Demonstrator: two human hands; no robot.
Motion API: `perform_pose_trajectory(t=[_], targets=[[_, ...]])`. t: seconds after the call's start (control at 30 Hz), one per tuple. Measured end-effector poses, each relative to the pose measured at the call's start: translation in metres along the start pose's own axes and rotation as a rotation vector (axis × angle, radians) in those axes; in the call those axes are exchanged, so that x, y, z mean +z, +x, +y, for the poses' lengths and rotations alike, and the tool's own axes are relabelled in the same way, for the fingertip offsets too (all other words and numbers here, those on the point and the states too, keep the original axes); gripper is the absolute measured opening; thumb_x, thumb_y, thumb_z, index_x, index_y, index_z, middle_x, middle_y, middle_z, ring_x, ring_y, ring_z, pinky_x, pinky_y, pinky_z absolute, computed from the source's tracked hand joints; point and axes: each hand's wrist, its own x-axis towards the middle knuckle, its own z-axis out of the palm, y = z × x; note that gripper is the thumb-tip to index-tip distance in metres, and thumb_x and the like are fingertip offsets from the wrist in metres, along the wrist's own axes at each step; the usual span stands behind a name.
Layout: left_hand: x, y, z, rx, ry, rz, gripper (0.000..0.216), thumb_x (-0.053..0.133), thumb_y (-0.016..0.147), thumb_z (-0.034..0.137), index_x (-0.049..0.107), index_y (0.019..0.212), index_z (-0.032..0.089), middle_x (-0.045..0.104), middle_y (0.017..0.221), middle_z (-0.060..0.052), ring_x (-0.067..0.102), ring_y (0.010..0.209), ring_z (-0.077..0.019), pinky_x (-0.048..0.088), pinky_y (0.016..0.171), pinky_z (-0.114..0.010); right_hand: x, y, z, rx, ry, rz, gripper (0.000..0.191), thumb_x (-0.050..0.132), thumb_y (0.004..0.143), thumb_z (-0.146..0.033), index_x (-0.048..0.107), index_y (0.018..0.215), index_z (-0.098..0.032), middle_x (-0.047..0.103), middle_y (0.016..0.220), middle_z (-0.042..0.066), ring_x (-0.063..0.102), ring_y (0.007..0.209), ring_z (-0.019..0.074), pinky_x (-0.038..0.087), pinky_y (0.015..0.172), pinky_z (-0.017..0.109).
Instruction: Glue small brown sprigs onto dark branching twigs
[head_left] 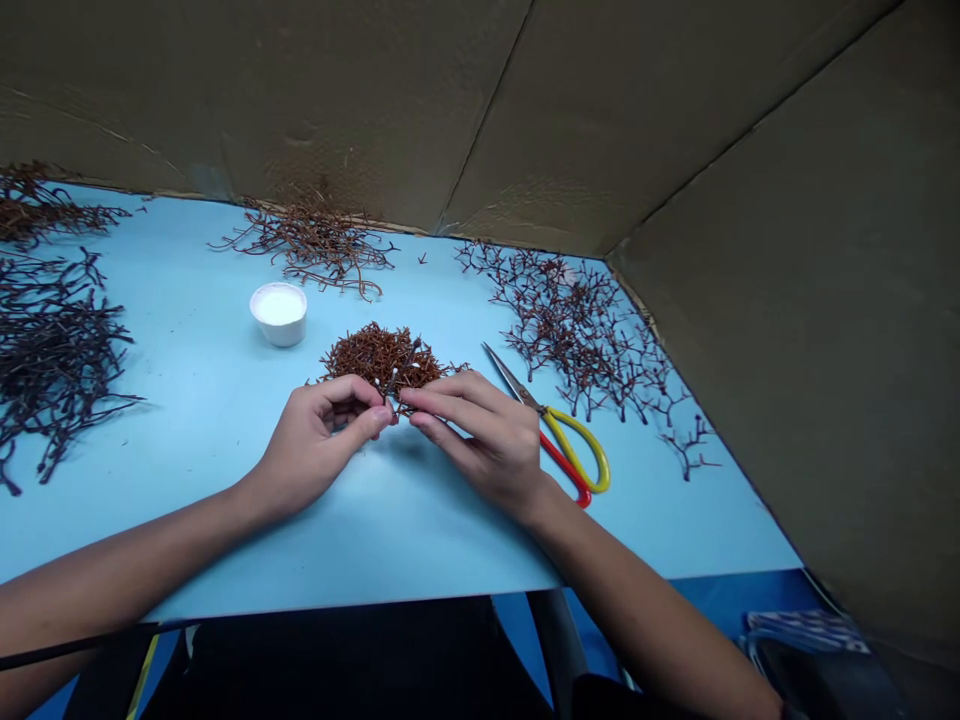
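Dark-brown, white-dotted twig [391, 382] is pinched in left hand [319, 430], right hand [487, 430] beside it, its grip unclear.

Two hands [307, 445] [491, 440], one pair of scissors [546, 411], one white cup [280, 325], one table [420, 545], five heaps of twig-like pieces [371, 355].

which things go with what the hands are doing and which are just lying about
Seemingly in use:
thin dark white-spotted piece, between left hand and right hand
heap of short reddish-brown sticks, just beyond
perhaps round white cup of white stuff

Apparently lying about:
metal scissors with red and yellow handles
reddish branched pieces, right
curly brown strands, back
long blackish stems, left
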Motion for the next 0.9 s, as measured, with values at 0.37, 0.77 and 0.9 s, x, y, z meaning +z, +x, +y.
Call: perform_pose_trajectory(t=[0.37, 0.77, 0.9], targets=[[-0.002, -0.002, -0.004, 0.074, 0.125, 0.024, 0.012, 0.076, 0.094, 0.027, 0.073, 0.085, 0.019, 0.076, 0.088, -0.003, 0.068, 0.081, -0.0146, 0.055, 0.074, -0.025, -0.003, 0.005, 0.003, 0.248, 0.127, 0.052, 0.013, 0.07, 0.103, -0.019, 0.082, 0.097, -0.02, 0.083, 0.093, 0.005, 0.077, 0.082, 0.0171, 0.06, 0.074, 0.031], [-0.004, 0.008, 0.002, -0.018, 0.024, 0.1, 0.011, 0.079, 0.087, 0.027, 0.076, 0.082, 0.018, 0.07, 0.074, 0.0, 0.057, 0.055, -0.0086, 0.049, 0.052, -0.021, -0.049, 0.001, 0.04, 0.237, -0.099, -0.582, 0.014, 0.074, 0.1, -0.025, 0.078, 0.113, -0.021, 0.077, 0.102, 0.006, 0.071, 0.089, 0.0198, 0.052, 0.077, 0.03], [-0.004, 0.008, 0.001, 0.003, 0.053, 0.096, 0.008, 0.081, 0.085, 0.025, 0.078, 0.081, 0.019, 0.072, 0.076, 0.0, 0.053, 0.055, -0.0078, 0.047, 0.053, -0.021, -0.039, -0.001, 0.035, 0.197, -0.211, -0.648, 0.012, 0.068, 0.103, -0.021, 0.078, 0.11, -0.02, 0.076, 0.101, 0.007, 0.071, 0.089, 0.021, 0.049, 0.075, 0.031]])
